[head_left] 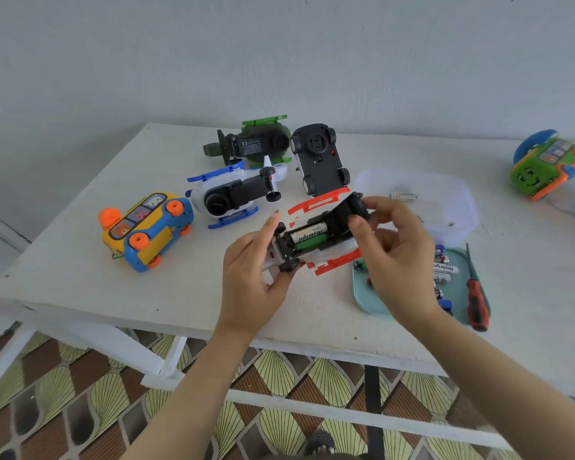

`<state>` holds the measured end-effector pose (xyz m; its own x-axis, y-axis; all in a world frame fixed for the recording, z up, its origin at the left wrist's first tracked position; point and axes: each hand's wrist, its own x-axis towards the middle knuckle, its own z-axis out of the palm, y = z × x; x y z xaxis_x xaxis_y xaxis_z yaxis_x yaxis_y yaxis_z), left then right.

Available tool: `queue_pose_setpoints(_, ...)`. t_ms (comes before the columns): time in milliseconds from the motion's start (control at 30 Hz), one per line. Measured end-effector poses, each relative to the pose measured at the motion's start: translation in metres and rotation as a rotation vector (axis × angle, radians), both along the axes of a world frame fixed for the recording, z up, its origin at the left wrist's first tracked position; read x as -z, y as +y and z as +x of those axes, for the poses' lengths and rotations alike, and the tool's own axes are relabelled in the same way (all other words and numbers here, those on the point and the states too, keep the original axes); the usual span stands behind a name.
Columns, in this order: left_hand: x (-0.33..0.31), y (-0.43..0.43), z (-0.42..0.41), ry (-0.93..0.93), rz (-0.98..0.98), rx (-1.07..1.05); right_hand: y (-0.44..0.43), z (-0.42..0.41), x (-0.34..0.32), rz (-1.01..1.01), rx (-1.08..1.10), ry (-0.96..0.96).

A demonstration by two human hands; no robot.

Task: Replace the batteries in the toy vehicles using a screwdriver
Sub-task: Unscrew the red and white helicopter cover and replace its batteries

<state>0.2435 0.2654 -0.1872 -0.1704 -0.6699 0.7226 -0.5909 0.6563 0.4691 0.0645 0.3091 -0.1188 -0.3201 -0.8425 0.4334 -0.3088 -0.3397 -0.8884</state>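
On a white painted tabletop (80, 280), we begin at the left with a yellow-and-blue plastic toy bus with orange wheels (146, 230), tipped on its side. Just beside it lies a blue-and-white plastic toy helicopter (228, 195), belly up. Behind that are a dark green plastic toy aircraft (253, 144) and a white toy car with a black underside (319, 159), both upturned.

At centre, just above the tabletop, we hold a red-and-white plastic toy vehicle (337, 260) upside down. Its battery bay is open, with a white-and-green cylindrical battery (307, 235) seated inside. Our left hand (251, 280) takes the near end, its grip curled round the body. Our right hand (395, 260) pinches the black piece at the far end between thumb and fingers.

To the right, a clear plastic tub (458, 200) stands behind a teal tray (362, 293) carrying loose batteries (445, 270). A red-and-black-handled screwdriver (477, 300) lies along the tray's right edge. At the far right is a green-and-orange toy car (545, 164).
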Motion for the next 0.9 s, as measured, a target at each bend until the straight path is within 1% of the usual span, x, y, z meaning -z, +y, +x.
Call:
queue_pose_setpoints(67, 0.0, 0.0, 0.0, -0.001, -0.013, -0.006, 0.001, 0.004, -0.003, -0.087, -0.049, 0.143)
queue_pose_setpoints(200, -0.001, 0.001, -0.001, 0.008, -0.029, -0.004, -0.002, 0.016, 0.004, -0.205, -0.104, 0.577)
queue_pose_setpoints(233, 0.0, 0.002, -0.001, 0.01, -0.033, -0.005, -0.003, 0.018, 0.006, -0.225, -0.11, 0.65)
queue_pose_setpoints(300, -0.001, 0.003, -0.001, 0.009, -0.033, -0.004, -0.005, 0.019, 0.01, -0.267, -0.117, 0.732)
queue_pose_setpoints(400, -0.001, 0.003, -0.001, 0.009, -0.029, 0.0, -0.007, 0.016, 0.013, -0.292, -0.127, 0.799)
queue_pose_setpoints(533, -0.002, 0.003, -0.001, 0.006, -0.038, 0.011, -0.006, 0.013, 0.016, -0.279, -0.167, 0.869)
queue_pose_setpoints(633, -0.002, 0.004, -0.001, 0.004, -0.033, 0.01, -0.003, 0.014, 0.016, -0.274, -0.156, 0.95)
queue_pose_setpoints(733, -0.002, 0.005, 0.0, 0.001, -0.029, 0.009, 0.0, 0.013, 0.013, -0.229, -0.163, 1.01)
queue_pose_setpoints(800, -0.003, 0.004, -0.001, -0.011, -0.031, 0.007, 0.004, 0.011, 0.008, -0.152, -0.183, 0.984)
queue_pose_setpoints(900, -0.002, 0.003, 0.0, -0.025, -0.022, 0.0, 0.014, 0.005, -0.001, 0.001, -0.169, 0.86)
